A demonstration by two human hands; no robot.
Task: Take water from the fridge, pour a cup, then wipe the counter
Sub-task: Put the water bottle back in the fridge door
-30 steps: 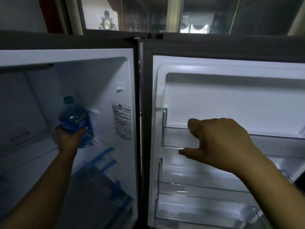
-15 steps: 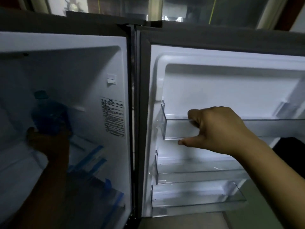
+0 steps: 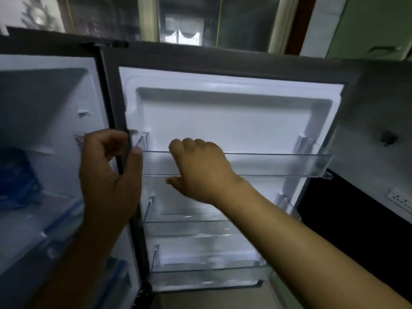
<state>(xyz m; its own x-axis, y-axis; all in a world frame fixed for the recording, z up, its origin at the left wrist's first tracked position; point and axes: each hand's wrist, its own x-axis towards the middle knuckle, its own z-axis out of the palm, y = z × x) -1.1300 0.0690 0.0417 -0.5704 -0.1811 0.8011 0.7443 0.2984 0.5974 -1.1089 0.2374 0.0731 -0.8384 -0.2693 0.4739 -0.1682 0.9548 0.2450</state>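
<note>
Head view looks into an open fridge with its door swung wide to the right. The right hand grasps the top door shelf, a clear plastic rail: its fingers curl over the rail's upper edge and the thumb sits below it. The left hand is raised in front of the dark hinge-side edge between compartment and door, fingers curled and thumb pointing up, its tip just beside the left end of that shelf. Whether it grips the edge or merely hangs before it, I cannot tell.

The water bottle, blue and dim in the shadow, sits inside the fridge compartment at far left, well apart from both hands. Two more clear shelves, a middle door shelf and a bottom door shelf, sit lower on the door. A glass-fronted cabinet stands above the fridge, and a white wall socket shows at far right.
</note>
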